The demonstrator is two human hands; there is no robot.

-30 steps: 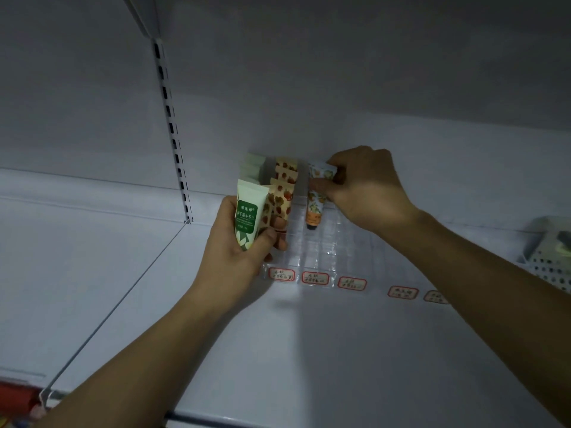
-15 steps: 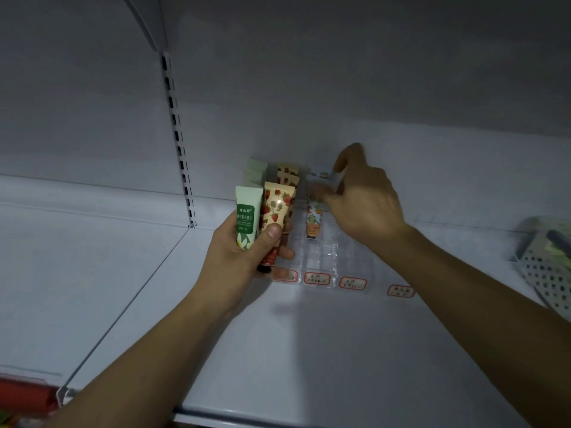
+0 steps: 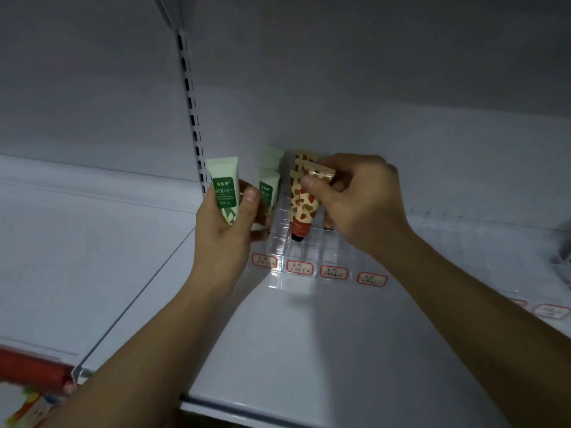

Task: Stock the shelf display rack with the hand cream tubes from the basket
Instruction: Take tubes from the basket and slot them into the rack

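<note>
My left hand [image 3: 227, 223] grips a green-and-white hand cream tube [image 3: 224, 189] upright, just left of the clear display rack [image 3: 279, 242]. My right hand [image 3: 361, 202] pinches the crimped top of a strawberry-print tube [image 3: 304, 208], which stands cap down in the rack's second column. Behind it stand more strawberry tubes [image 3: 304, 159]. Several green tubes [image 3: 269, 177] fill the left column. An orange tube is mostly hidden behind my right hand. The basket [image 3: 562, 257] barely shows at the right edge.
Red-framed price labels [image 3: 299, 267] line the rack's front edge and continue to the right [image 3: 551, 310]. A slotted upright [image 3: 191, 118] runs down the white back wall. The white shelf [image 3: 309, 350] stretches toward me. Red and coloured goods [image 3: 27, 393] show below left.
The strawberry tube passed from my left hand to my right, which now holds it in the rack's second column. My right hand left the orange tube. The view moved closer.
</note>
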